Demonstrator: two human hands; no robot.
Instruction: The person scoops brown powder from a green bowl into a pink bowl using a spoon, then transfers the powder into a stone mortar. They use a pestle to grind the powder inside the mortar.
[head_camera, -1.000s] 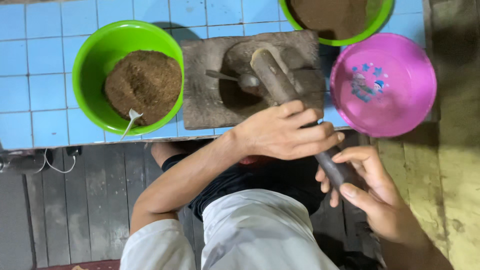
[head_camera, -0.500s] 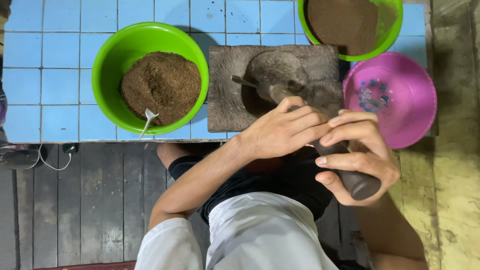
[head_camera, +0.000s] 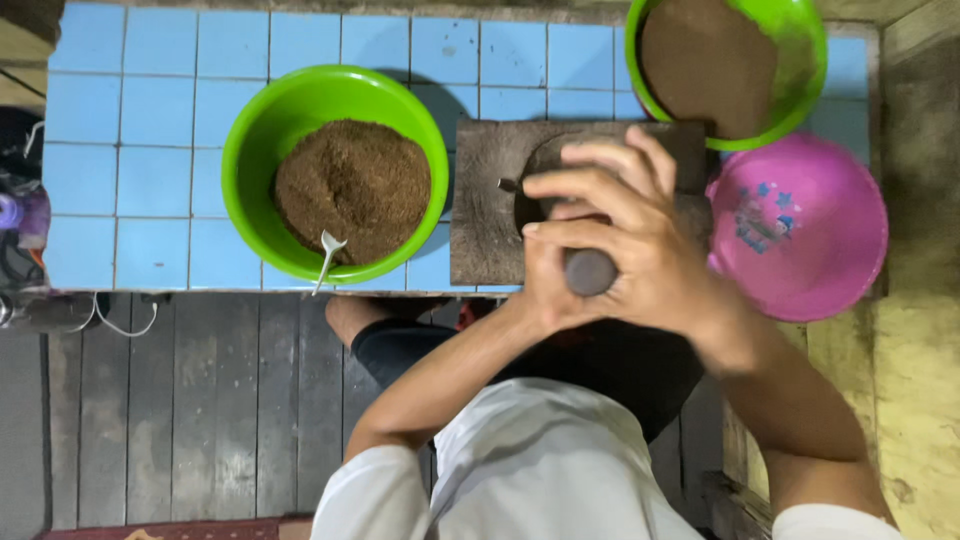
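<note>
Both my hands are wrapped around a dark stone pestle, of which only the round butt end shows, pointing up at the camera. My right hand lies on top with its fingers spread to the left. My left hand grips from below and is mostly covered. The pestle stands over the hollow of a grey-brown stone grinding block on the blue-tiled counter. A small metal spoon handle sticks out of the hollow; what lies in the hollow is hidden.
Left of the block stands a green bowl of brown powder with a white spoon. A second green bowl of brown powder sits at the back right, an empty pink bowl to the right. Dark floorboards lie below the counter edge.
The pestle has swung from slanted to upright over the hollow. My two hands have closed together around its top, and my view has shifted so the bowls sit further right.
</note>
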